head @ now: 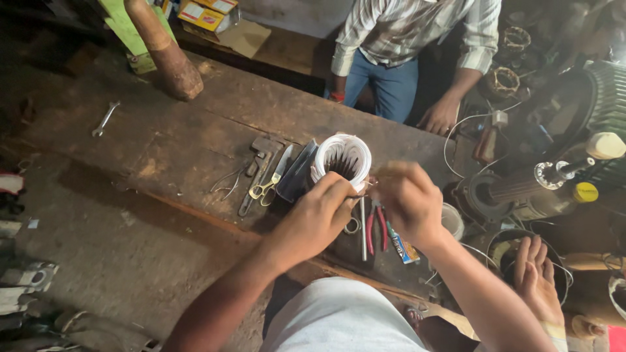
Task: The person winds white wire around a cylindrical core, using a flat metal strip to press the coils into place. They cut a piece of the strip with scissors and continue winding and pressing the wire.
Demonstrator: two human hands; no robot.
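A round motor stator (342,156) with white insulating sleeves around its rim stands on the dark wooden workbench (163,150). My left hand (318,216) grips the stator's near rim, fingers pinched on the white edge. My right hand (408,199) is blurred, with curled fingers, right beside the same rim; what it pinches is too small to tell. Red-handled pliers (375,229) and a thin metal rod (362,228) lie just below both hands.
Scissors (263,190), a hammer (259,171) and a flat blade (282,163) lie left of the stator. A wrench (104,118) and a wooden post (167,57) are far left. A person in a striped shirt (411,26) stands across. Another person's hand (537,277) rests lower right, near a motor rotor (531,186).
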